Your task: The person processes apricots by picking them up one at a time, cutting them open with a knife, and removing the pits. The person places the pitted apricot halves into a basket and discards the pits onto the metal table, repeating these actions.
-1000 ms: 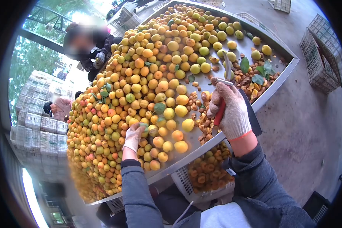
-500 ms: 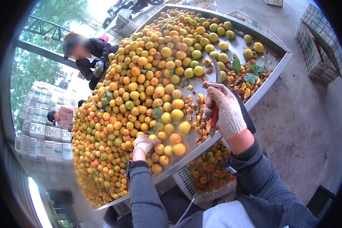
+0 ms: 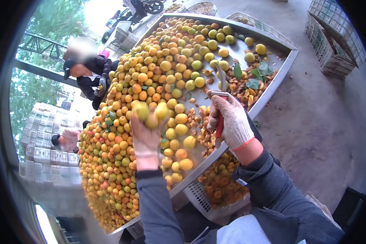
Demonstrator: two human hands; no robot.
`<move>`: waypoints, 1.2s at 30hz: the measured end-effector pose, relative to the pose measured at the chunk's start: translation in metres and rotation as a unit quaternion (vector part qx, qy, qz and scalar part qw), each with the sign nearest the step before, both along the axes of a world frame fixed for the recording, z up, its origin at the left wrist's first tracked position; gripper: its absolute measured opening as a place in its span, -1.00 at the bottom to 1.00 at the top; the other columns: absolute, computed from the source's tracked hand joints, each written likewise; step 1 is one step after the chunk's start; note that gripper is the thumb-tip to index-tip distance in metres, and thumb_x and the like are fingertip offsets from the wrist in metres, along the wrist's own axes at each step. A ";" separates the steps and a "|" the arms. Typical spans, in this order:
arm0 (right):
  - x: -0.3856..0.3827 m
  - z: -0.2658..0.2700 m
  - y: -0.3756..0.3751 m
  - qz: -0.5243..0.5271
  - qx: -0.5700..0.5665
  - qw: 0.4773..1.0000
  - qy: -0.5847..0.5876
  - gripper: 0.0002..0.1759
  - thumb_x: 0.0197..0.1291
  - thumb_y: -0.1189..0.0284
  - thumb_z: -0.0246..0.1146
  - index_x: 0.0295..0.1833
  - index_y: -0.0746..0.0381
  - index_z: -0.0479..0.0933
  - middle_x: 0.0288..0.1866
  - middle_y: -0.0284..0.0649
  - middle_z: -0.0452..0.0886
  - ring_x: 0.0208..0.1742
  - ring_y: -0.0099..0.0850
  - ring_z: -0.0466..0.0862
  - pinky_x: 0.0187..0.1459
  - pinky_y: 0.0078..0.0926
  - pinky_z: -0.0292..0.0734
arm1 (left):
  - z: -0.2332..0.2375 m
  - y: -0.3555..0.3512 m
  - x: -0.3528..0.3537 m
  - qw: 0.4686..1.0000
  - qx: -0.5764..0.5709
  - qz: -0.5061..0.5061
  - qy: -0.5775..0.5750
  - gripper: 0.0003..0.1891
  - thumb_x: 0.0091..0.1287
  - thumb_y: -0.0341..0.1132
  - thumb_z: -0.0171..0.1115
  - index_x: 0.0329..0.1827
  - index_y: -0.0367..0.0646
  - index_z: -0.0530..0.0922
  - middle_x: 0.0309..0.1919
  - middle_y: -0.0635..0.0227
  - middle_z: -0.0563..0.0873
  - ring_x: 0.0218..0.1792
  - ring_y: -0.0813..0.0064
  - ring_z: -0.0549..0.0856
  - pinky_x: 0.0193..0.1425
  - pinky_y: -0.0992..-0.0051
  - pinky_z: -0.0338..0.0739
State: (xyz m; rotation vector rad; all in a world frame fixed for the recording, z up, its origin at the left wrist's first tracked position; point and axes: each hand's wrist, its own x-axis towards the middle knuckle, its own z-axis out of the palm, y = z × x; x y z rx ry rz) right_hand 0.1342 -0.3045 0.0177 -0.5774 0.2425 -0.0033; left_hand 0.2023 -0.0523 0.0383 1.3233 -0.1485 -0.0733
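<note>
My left hand, in a pale glove and slightly blurred, is raised over the pile of apricots with its fingers around a few yellow apricots. In my right hand, also gloved, is a curved knife; its handle is red and its hooked metal blade points away from me over the table. Below that hand lie cut apricot pieces and pits on the metal surface. More scraps with green leaves sit in the far right corner.
A raised metal rim edges the sorting table. Under its near side stands a white crate holding apricot halves. Two people work along the left side. Stacked crates and more crates stand around.
My left hand has lifted from the near part of the pile and moved up and away, now with apricots in it. My right hand keeps the curved knife; the view has shifted slightly.
</note>
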 end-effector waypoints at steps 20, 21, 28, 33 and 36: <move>-0.002 0.007 -0.010 0.028 -0.010 0.999 0.015 -0.69 0.35 0.41 0.12 0.13 0.32 0.45 -0.51 -0.34 0.47 -0.63 -0.52 0.49 -0.57 -0.55 0.52 | -0.098 0.037 0.006 0.667 0.737 0.097 0.053 -0.52 -0.01 -0.22 0.39 0.04 -0.09 0.58 -0.17 0.16 0.70 -0.14 0.16 0.69 0.03 0.30 0.59; -0.003 0.010 -0.013 0.031 -0.026 0.999 0.025 -0.68 0.35 0.40 0.12 0.14 0.32 0.45 -0.51 -0.34 0.47 -0.63 -0.52 0.49 -0.56 -0.55 0.53 | -0.096 0.048 0.011 0.819 0.540 0.186 0.047 -0.63 -0.01 -0.37 0.34 -0.08 -0.16 0.57 -0.30 0.23 0.67 -0.26 0.25 0.67 -0.17 0.31 0.63; -0.001 0.007 -0.005 0.062 -0.042 0.996 0.048 -0.70 0.37 0.42 0.12 0.13 0.33 0.44 -0.52 -0.32 0.47 -0.62 -0.52 0.49 -0.55 -0.56 0.52 | -0.039 0.024 0.052 0.869 0.443 0.116 0.187 -0.71 0.16 -0.36 0.26 -0.03 -0.11 0.64 -0.18 0.31 0.68 -0.26 0.45 0.65 -0.35 0.42 0.62; -0.001 0.007 0.001 0.086 -0.054 0.993 0.053 -0.71 0.35 0.44 0.15 0.12 0.32 0.45 -0.51 -0.33 0.50 -0.58 -0.54 0.51 -0.55 -0.58 0.51 | -0.056 -0.002 0.065 0.830 0.455 0.034 0.320 -0.71 0.21 -0.31 0.21 -0.01 -0.04 0.66 -0.12 0.36 0.66 -0.10 0.49 0.61 -0.35 0.43 0.62; 0.001 0.008 0.003 0.078 -0.053 0.995 0.043 -0.71 0.34 0.43 0.16 0.12 0.31 0.45 -0.50 -0.33 0.50 -0.58 -0.55 0.52 -0.55 -0.58 0.51 | -0.065 0.009 0.044 0.860 0.440 0.019 0.258 -0.70 0.20 -0.32 0.19 0.01 -0.06 0.65 -0.19 0.34 0.65 -0.37 0.44 0.64 -0.44 0.41 0.62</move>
